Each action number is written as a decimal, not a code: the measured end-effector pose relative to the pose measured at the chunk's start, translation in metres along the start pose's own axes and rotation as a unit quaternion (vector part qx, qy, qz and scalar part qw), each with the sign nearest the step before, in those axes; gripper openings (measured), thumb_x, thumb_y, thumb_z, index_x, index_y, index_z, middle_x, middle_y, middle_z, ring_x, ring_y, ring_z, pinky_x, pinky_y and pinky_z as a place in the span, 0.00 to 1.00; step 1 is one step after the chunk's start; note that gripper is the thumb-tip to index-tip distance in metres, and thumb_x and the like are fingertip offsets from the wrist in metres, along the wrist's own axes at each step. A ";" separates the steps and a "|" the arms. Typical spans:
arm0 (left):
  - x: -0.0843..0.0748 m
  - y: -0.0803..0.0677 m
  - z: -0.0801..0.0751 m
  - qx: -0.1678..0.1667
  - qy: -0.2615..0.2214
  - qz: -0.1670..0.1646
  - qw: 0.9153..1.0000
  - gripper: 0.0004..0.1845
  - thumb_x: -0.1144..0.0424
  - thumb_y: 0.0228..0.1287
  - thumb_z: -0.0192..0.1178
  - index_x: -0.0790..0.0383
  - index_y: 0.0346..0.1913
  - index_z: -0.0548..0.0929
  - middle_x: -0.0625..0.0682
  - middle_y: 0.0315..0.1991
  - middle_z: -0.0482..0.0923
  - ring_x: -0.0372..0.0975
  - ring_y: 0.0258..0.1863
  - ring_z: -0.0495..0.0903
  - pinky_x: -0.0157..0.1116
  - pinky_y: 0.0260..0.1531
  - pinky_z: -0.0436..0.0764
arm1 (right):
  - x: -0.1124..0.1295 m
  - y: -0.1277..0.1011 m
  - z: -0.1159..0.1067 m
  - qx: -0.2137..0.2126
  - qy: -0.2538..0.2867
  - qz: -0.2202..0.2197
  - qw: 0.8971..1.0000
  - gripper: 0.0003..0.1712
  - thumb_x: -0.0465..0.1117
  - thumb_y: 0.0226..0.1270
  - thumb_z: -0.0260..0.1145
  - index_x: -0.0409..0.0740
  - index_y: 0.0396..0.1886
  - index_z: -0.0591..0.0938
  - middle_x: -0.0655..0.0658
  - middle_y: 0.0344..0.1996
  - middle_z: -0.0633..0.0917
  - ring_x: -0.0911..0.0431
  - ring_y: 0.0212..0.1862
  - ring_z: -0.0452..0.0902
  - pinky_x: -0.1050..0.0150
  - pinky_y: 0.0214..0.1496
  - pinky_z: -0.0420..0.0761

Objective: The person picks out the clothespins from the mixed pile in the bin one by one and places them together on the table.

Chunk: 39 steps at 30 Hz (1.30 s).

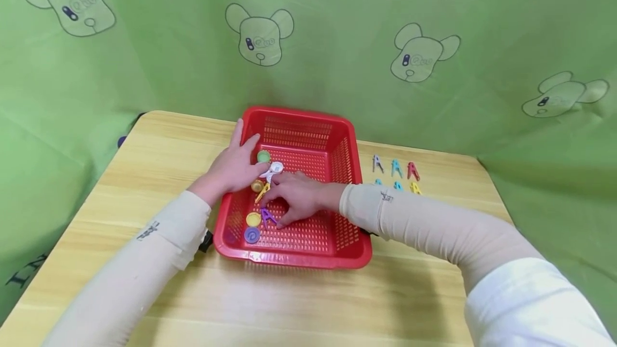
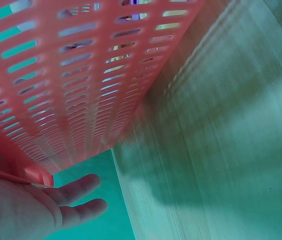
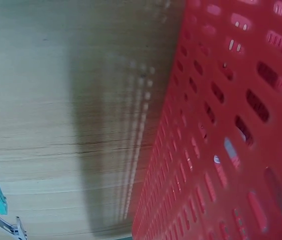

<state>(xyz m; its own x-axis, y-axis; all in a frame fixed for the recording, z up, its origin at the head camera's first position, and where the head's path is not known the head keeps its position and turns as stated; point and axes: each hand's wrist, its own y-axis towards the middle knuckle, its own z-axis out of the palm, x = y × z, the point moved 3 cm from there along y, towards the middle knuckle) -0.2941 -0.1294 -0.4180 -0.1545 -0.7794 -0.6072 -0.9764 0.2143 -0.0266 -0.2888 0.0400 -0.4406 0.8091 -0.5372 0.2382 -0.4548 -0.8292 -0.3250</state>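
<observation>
A red plastic basket (image 1: 299, 261) stands on the table. My left hand (image 1: 236, 167) lies over its left rim with fingers spread, its thumb reaching inside beside a white bottle cap (image 1: 277, 167). Inside the basket, my right hand (image 1: 299, 197) bends down, thumb and forefinger at the two ends of a purple clothespin (image 1: 268, 217). Just above that lies a yellow clothespin (image 1: 262, 193), close to the same fingers. Along the left side sit a green cap (image 1: 263, 156), a gold cap (image 1: 257, 186), a yellow cap (image 1: 253, 219) and a purple cap (image 1: 251, 235).
Right of the basket, several clothespins lie in rows, among them a grey one (image 1: 377, 164), a blue one (image 1: 396, 168) and a red one (image 1: 413, 171). A green curtain (image 1: 328, 68) hangs behind the wooden table (image 1: 308, 304). My right forearm crosses the basket's right rim.
</observation>
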 end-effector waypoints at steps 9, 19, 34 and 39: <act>0.000 0.000 0.000 0.001 0.002 0.005 1.000 0.44 0.47 0.68 0.59 0.60 0.80 0.53 0.52 0.79 0.18 0.64 0.64 0.68 0.55 0.50 0.81 | 0.000 -0.001 0.000 -0.013 -0.020 -0.025 0.999 0.25 0.57 0.49 0.78 0.65 0.50 0.86 0.56 0.47 0.76 0.60 0.52 0.67 0.58 0.52 0.71; 0.001 -0.001 0.001 0.001 0.023 0.010 1.000 0.44 0.47 0.68 0.58 0.62 0.79 0.53 0.53 0.78 0.16 0.64 0.64 0.68 0.58 0.57 0.75 | 0.005 -0.011 -0.015 -0.044 0.060 -0.026 0.997 0.26 0.53 0.50 0.80 0.55 0.51 0.86 0.51 0.49 0.78 0.58 0.52 0.70 0.63 0.59 0.71; -0.001 0.000 0.000 0.000 0.030 0.011 0.999 0.45 0.48 0.67 0.59 0.62 0.79 0.53 0.55 0.79 0.18 0.64 0.63 0.69 0.57 0.53 0.78 | 0.006 -0.045 -0.048 -0.131 0.118 -0.038 0.984 0.27 0.52 0.52 0.80 0.56 0.52 0.85 0.57 0.44 0.75 0.61 0.40 0.73 0.64 0.43 0.81; -0.002 0.000 0.000 0.005 0.020 0.006 1.000 0.45 0.48 0.66 0.61 0.61 0.80 0.53 0.54 0.79 0.19 0.64 0.64 0.69 0.55 0.48 0.82 | 0.002 -0.060 -0.057 -0.168 0.127 -0.045 0.977 0.28 0.52 0.51 0.80 0.53 0.53 0.85 0.57 0.40 0.75 0.57 0.45 0.71 0.59 0.44 0.81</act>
<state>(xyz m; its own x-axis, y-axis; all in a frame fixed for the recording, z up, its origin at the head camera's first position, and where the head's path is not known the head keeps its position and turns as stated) -0.2941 -0.1281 -0.4169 -0.1721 -0.8001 -0.5747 -0.9730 0.2292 -0.0276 -0.2813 0.0797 -0.3691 0.7526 -0.4458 0.4846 -0.5175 -0.8555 0.0167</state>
